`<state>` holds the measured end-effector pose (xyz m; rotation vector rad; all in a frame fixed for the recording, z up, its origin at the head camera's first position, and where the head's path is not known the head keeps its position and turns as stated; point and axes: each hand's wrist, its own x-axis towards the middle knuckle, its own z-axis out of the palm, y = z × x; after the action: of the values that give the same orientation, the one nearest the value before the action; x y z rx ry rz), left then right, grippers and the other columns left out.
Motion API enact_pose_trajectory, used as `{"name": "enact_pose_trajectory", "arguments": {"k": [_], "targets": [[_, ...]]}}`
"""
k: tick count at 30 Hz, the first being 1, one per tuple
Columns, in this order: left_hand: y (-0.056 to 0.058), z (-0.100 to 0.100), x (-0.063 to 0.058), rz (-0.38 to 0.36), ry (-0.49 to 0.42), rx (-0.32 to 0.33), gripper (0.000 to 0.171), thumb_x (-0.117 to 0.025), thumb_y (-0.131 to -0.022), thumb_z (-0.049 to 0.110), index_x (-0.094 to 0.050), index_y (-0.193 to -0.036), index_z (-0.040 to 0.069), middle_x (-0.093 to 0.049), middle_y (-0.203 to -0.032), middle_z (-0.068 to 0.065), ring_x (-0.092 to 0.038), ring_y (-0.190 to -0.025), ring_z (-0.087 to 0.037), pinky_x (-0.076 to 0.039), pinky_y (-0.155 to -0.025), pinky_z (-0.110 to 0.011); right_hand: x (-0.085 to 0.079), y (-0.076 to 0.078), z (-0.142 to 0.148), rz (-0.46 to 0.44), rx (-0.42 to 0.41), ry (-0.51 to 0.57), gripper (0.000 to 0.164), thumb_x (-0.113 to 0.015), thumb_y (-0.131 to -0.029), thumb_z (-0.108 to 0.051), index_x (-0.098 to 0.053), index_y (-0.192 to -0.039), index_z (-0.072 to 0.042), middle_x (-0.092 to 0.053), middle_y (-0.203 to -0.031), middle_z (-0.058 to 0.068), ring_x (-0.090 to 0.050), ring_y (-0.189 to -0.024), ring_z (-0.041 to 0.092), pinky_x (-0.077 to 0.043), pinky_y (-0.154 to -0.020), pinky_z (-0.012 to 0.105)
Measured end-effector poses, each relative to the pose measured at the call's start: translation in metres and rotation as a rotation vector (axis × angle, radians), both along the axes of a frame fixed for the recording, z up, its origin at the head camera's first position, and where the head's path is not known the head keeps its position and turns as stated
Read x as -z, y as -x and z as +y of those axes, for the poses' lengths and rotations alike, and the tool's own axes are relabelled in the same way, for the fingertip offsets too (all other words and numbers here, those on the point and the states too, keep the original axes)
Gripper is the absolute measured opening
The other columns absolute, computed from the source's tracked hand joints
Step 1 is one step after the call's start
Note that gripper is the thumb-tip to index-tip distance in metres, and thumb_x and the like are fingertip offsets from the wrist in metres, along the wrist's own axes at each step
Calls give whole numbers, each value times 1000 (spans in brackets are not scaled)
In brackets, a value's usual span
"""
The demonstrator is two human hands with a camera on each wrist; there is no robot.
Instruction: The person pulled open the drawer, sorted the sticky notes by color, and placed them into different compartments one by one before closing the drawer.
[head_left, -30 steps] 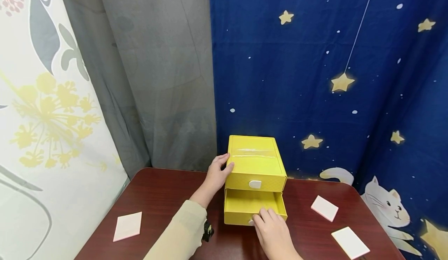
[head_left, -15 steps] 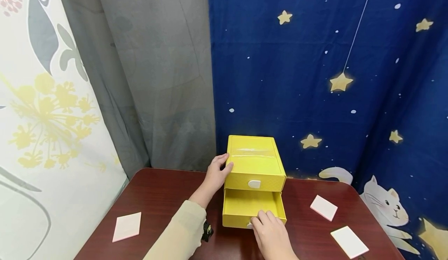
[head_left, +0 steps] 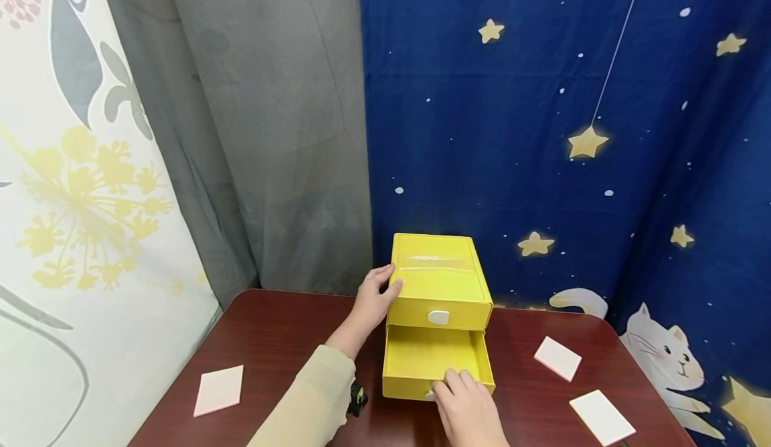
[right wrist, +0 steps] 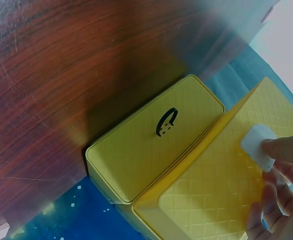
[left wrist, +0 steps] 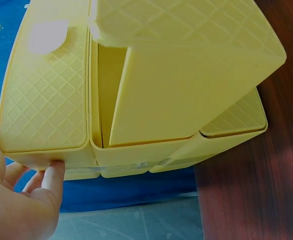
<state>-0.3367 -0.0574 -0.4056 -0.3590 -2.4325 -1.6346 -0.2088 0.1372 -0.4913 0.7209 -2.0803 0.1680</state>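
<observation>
A yellow drawer box (head_left: 438, 282) stands on the dark red table, tape across its top. My left hand (head_left: 369, 298) rests against its upper left side, the fingers fairly straight and the fingertips at the edge. Below the upper drawer, a lower drawer (head_left: 405, 388) is pulled out and looks empty. At its front, my right hand (head_left: 468, 405) pinches the white pull tab (right wrist: 255, 142) between thumb and fingers. In the right wrist view, another drawer front (right wrist: 136, 155) with a black ring-like mark sits flush below it.
A pale sticky-note pad (head_left: 219, 390) lies on the table at the left. Two more pads, one farther back (head_left: 557, 358) and one nearer (head_left: 602, 417), lie at the right. Grey curtain (head_left: 289, 132) and a blue starry curtain (head_left: 470, 139) hang behind the table (head_left: 289, 326).
The right hand has drawn the lower drawer farther out toward the person, showing more of its inside. The left hand has stayed against the box's side.
</observation>
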Motion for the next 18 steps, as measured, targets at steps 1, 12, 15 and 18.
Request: {"name": "enact_pose_trajectory", "arguments": {"k": [1, 12, 15, 18], "targets": [[0, 0, 0, 0, -1, 0, 51, -57, -95, 25, -44, -141, 5, -42, -144, -12, -35, -136, -31, -32, -110, -47, 0, 0, 0, 3, -7, 1, 47, -27, -104, -36, -61, -78, -18, -42, -72, -6, -37, -62, 13, -26, -48, 21], [-1, 1, -1, -25, -4, -14, 52, -58, -95, 26, -44, -141, 8, -42, -144, -8, -35, -137, -28, -33, -110, -45, 2, -4, 1, 32, -15, -8, 43, -30, -102, -31, -61, -77, -17, -42, -71, -4, -38, -61, 15, -27, -47, 23], [0, 1, -1, -18, -7, -9, 51, -57, -95, 25, -44, -141, 7, -42, -143, -9, -35, -136, -29, -34, -110, -46, 2, -5, 1, 41, -16, -6, 42, -30, -102, -31, -60, -77, -17, -41, -71, -4, -38, -60, 15, -27, -46, 23], [0, 1, -1, -19, -13, -5, 51, -57, -95, 25, -44, -141, 6, -42, -144, -9, -35, -136, -30, -34, -110, -46, 2, -6, 1, 45, -20, -5, 43, -30, -102, -31, -60, -76, -17, -41, -71, -4, -38, -60, 15, -26, -46, 22]]}}
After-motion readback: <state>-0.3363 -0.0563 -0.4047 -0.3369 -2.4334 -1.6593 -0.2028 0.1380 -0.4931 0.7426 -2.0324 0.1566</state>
